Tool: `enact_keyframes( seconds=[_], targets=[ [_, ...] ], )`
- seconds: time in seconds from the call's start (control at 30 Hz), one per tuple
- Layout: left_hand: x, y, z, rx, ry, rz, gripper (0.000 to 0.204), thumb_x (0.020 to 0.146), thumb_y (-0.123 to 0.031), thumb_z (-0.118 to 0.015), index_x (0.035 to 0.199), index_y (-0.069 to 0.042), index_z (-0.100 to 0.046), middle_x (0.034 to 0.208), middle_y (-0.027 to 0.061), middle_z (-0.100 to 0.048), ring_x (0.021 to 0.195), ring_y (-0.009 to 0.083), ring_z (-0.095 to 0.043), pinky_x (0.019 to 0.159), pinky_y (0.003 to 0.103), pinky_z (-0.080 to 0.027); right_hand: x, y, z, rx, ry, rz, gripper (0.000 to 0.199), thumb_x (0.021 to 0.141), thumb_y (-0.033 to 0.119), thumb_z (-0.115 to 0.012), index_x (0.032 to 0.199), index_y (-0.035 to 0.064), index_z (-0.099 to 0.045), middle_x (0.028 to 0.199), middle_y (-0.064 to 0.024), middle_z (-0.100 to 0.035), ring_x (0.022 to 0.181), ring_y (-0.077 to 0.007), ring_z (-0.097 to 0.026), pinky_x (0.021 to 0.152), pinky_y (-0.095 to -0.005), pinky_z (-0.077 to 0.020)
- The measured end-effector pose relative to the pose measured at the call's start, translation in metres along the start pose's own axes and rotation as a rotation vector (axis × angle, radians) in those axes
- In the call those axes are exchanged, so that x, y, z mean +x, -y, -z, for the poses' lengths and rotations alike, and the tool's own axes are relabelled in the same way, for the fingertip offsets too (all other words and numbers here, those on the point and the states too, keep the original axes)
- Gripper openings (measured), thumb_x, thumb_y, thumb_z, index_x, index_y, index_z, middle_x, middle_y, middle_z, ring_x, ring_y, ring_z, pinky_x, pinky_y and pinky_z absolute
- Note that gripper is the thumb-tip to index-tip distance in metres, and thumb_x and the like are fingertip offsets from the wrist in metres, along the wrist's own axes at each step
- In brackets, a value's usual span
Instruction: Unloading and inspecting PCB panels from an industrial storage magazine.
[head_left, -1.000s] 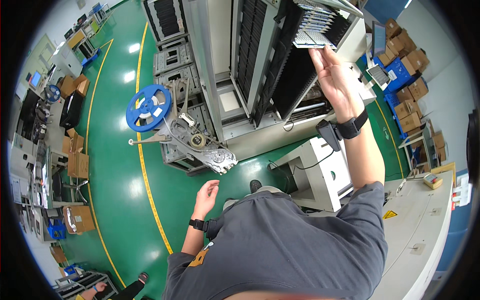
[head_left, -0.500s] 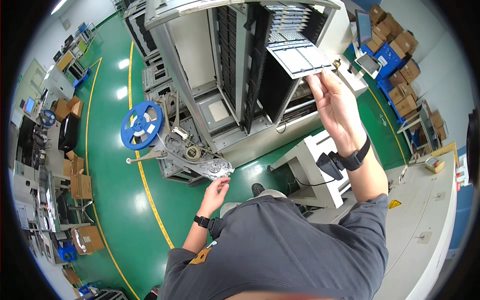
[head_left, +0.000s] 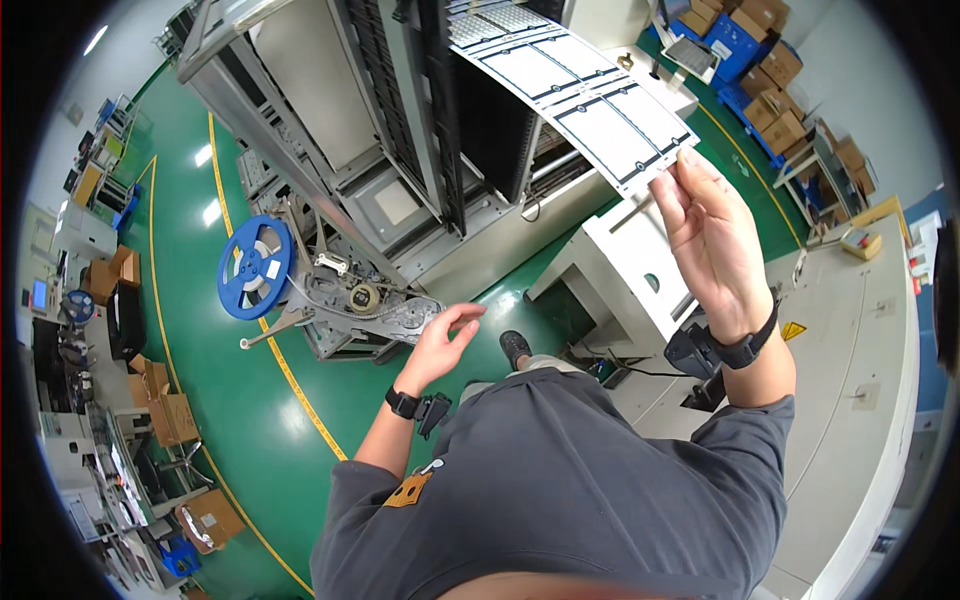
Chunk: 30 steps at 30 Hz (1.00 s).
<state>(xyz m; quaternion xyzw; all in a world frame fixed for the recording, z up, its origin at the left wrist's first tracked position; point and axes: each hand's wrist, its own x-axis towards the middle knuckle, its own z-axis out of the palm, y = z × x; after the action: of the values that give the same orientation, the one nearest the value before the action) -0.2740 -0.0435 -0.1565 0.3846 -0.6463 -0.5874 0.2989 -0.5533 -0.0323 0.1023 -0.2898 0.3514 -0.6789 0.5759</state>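
Right fingers [head_left: 703, 187] clamped on white panel [head_left: 572, 88] — left fingers [head_left: 460, 316] (near metal mechanism [head_left: 365, 298]) apart.

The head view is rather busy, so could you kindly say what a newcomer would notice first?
The long white panel at upper centre would probably draw the eye first, reaching from the dark rack to the right hand. Next comes the blue reel at left.
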Motion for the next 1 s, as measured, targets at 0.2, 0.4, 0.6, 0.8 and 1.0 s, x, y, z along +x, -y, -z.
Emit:
enact_keyframes(
  seconds=[0.2, 0.4, 0.6, 0.8, 1.0],
  targets=[
    [0.042, -0.063, -0.004, -0.141, 0.196, -0.119, 0.031, 0.092, -0.014, -0.055, 0.120, 0.001, -0.052, 0.112, 0.0090, -0.060, 0.101, 0.0160, -0.058, 0.089, 0.029, -0.046, -0.035, 0.013, 0.010, -0.042, -0.152, 0.007, 0.020, 0.095, 0.011, -0.050, 0.105, -0.0056, -0.054, 0.094, -0.0064, -0.060, 0.084, -0.0106, -0.061, 0.081, -0.0238, -0.0532],
    [0.082, -0.125, -0.011, -0.411, 0.400, -0.337, 0.053, 0.088, -0.020, -0.062, 0.133, -0.001, -0.039, 0.127, 0.0113, -0.051, 0.115, 0.0205, -0.050, 0.095, 0.034, -0.042, -0.059, 0.021, 0.038, -0.143, -0.175, -0.003, 0.029, 0.096, 0.014, -0.048, 0.115, -0.0080, -0.048, 0.092, -0.0053, -0.061, 0.075, -0.0071, -0.058, 0.067, -0.0176, -0.0489],
    [0.061, -0.153, -0.021, -0.693, 0.447, -0.526, 0.082, 0.077, -0.020, -0.076, 0.141, -0.005, -0.027, 0.138, 0.0097, -0.041, 0.124, 0.0227, -0.043, 0.101, 0.038, -0.039, -0.064, 0.024, 0.083, -0.218, 0.102, -0.127, 0.038, 0.092, 0.018, -0.054, 0.118, -0.0092, -0.045, 0.093, -0.0067, -0.061, 0.071, -0.0058, -0.056, 0.060, -0.0143, -0.0424],
    [0.006, -0.138, -0.026, -0.785, 0.261, -0.493, 0.071, 0.074, -0.012, -0.078, 0.134, -0.004, -0.040, 0.130, 0.0078, -0.050, 0.115, 0.0169, -0.050, 0.096, 0.033, -0.043, -0.041, 0.000, 0.094, -0.411, 0.258, -0.284, 0.031, 0.092, 0.018, -0.055, 0.111, -0.0059, -0.051, 0.081, -0.0037, -0.060, 0.061, -0.0056, -0.051, 0.052, -0.0174, -0.0397],
    [-0.060, -0.129, -0.023, -0.383, -0.198, -0.387, 0.055, 0.074, -0.010, -0.077, 0.122, 0.000, -0.052, 0.119, 0.0084, -0.059, 0.108, 0.0155, -0.054, 0.093, 0.030, -0.043, 0.027, -0.049, 0.088, -0.380, 0.548, -0.519, 0.031, 0.091, 0.019, -0.059, 0.110, -0.0044, -0.053, 0.081, -0.0033, -0.061, 0.059, -0.0062, -0.050, 0.053, -0.0185, -0.0401]
  ],
)
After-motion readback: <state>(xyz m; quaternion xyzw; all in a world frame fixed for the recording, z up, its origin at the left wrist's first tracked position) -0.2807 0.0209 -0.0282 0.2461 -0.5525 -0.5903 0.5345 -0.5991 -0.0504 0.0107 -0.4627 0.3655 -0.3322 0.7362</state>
